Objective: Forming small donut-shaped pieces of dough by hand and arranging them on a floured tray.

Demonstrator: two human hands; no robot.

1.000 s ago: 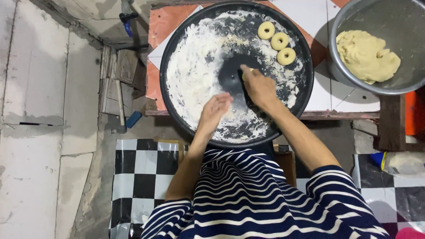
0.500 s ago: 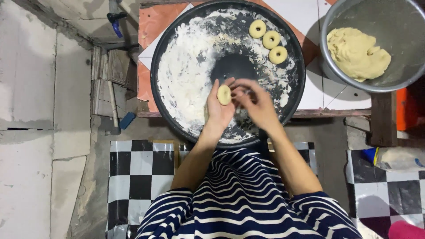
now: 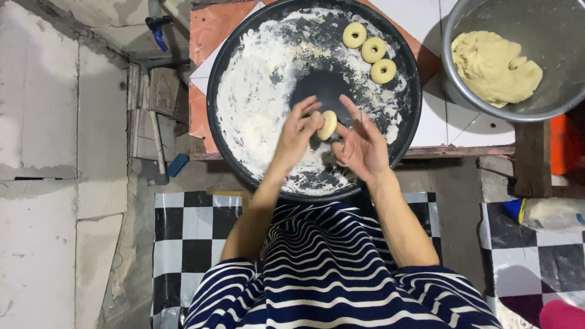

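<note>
Lifted a little higher than half a second ago, the dough piece now sits pinched between the left hand fingers and the right hand, whose other fingers spread loose. Soft, floury and easily dented, it wants edge-holding. Three dough rings lie at one o'clock on the black tray.
</note>
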